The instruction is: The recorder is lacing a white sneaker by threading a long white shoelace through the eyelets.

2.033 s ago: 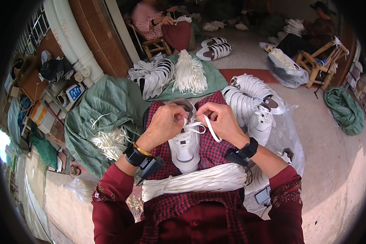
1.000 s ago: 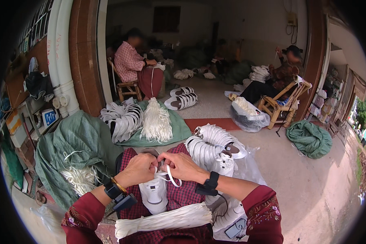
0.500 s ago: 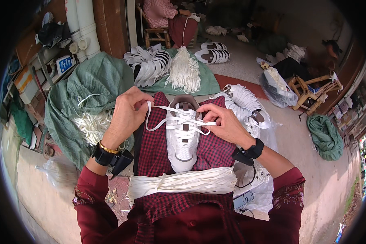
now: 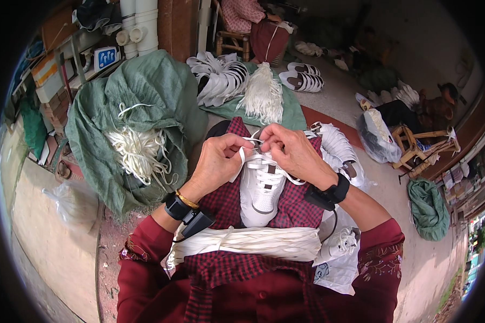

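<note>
A white sneaker upper (image 4: pixel 260 195) rests toe toward me on the checked apron (image 4: pixel 293 207) over my lap. At its upper end, my left hand (image 4: pixel 221 160) pinches a white shoelace (image 4: pixel 242 160) that loops down beside the shoe. Close by on the right, my right hand (image 4: pixel 292 152) is closed with its fingertips at the lace and top eyelets; part of the lace hangs below it. My fingers hide the shoe's collar. Across my lap, nearer me, lies a thick bundle of white laces (image 4: pixel 253 243).
Left of me, a green sack (image 4: pixel 145 81) holds tangled white laces (image 4: pixel 139 151). Stacked white uppers (image 4: pixel 223 81) and a lace bunch (image 4: pixel 262 94) lie ahead; more uppers (image 4: pixel 334 145) sit at right. A seated person (image 4: pixel 245 19) works beyond. A bamboo stool (image 4: pixel 423 148) lies tipped over.
Both hands have come closer together and up to the top of the shoe. The lace stretched wide across the shoe is now gathered between them. My view has shifted left.
</note>
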Demonstrator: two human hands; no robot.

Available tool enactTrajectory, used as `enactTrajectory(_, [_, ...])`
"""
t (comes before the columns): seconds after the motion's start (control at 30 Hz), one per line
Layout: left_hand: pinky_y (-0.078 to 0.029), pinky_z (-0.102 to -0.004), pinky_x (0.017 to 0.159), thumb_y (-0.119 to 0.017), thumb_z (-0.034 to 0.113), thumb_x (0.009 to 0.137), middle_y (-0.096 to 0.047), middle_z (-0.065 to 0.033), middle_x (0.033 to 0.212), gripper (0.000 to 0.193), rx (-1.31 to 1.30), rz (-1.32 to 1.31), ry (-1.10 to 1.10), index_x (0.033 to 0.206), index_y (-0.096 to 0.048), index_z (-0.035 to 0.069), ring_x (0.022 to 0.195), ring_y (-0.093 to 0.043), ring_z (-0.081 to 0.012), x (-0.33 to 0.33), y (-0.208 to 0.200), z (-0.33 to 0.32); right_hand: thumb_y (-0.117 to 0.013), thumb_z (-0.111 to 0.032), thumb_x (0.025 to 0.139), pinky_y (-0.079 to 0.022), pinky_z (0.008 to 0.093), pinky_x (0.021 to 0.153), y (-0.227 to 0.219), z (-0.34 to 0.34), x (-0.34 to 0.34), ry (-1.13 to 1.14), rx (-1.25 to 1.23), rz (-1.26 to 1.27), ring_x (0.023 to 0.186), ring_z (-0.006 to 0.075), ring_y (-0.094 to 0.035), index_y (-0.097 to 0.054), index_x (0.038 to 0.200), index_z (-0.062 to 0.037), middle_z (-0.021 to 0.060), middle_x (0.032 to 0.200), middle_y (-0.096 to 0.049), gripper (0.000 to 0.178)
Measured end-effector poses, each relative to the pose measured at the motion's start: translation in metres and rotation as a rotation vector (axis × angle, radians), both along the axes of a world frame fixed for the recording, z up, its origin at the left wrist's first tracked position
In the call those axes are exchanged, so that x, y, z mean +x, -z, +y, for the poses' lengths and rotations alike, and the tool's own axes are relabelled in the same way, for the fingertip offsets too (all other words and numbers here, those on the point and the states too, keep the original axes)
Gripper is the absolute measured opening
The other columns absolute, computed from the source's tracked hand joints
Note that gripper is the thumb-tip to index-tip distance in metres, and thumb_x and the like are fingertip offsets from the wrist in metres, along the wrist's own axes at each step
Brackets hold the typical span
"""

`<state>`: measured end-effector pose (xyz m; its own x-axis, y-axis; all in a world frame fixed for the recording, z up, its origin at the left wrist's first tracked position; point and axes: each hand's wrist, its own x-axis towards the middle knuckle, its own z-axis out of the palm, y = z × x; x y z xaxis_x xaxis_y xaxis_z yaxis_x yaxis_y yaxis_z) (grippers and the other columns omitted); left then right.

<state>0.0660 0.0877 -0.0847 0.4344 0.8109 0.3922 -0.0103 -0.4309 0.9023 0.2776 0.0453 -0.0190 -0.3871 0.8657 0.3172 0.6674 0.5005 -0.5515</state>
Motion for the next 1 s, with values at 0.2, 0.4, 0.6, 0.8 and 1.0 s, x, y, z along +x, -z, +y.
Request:
enactTrajectory(0.2, [-0.051,-0.0199,0.06,-0.069,0.002,0.094,-0.072,-0.0033,0.086,0.012,-0.024,-0.036,-0.02,0.104,-0.07,-0.004,0.072,-0.065,-0.004,-0.001,0.004,-0.003,-0.067,-0.002,0.082,-0.05,0.0269,0.059,-0.002,0.008,0.0,0.075,-0.23,0.095,0.066,0.0081,-0.063,-0.064,0.112,0.002,0.0073,0.087,-0.074,0.031])
enactTrajectory(0.4, [-0.053,-0.021,0.06,-0.068,0.0,0.092,-0.07,-0.0033,0.086,0.014,-0.074,-0.049,-0.078,0.105,-0.07,-0.003,0.074,-0.065,-0.0046,0.005,0.005,-0.004,-0.072,0.001,0.081,-0.045,0.0185,0.057,0.0,0.01,0.002,0.055,-0.334,0.153,0.065,-0.0007,-0.054,-0.062,0.123,-0.0011,0.0031,0.094,-0.073,0.043])
enactTrajectory(0.6, [-0.051,-0.0209,0.06,-0.066,-0.005,0.086,-0.069,-0.0013,0.083,0.019,0.152,0.056,-0.101,0.104,-0.07,0.0,0.07,-0.063,-0.0032,0.01,-0.01,-0.007,-0.072,-0.002,0.078,-0.047,0.0226,0.058,0.002,0.007,0.001,0.07,-0.32,0.25,0.065,0.0026,-0.055,-0.065,0.118,-0.0021,0.0034,0.089,-0.075,0.04])
enactTrajectory(0.8, [-0.051,-0.0202,0.06,-0.076,0.002,0.088,-0.072,-0.0024,0.08,0.01,-0.203,0.057,0.08,0.096,-0.071,-0.001,0.07,-0.065,-0.0045,0.002,-0.013,0.017,-0.07,0.001,0.079,-0.046,0.0213,0.057,0.006,0.013,-0.003,0.068,-0.301,0.188,0.065,0.0019,-0.054,-0.064,0.12,-0.0025,0.0026,0.089,-0.073,0.041])
enactTrajectory(1.0, [-0.053,-0.0206,0.06,-0.079,0.006,0.089,-0.072,-0.0021,0.079,0.01,-0.162,0.087,0.085,0.092,-0.072,0.0,0.069,-0.067,-0.0063,0.006,-0.005,0.017,-0.067,0.001,0.078,-0.043,0.0226,0.056,0.008,0.015,-0.001,0.068,-0.28,0.167,0.065,0.0027,-0.054,-0.062,0.111,-0.0017,0.0013,0.082,-0.072,0.033])
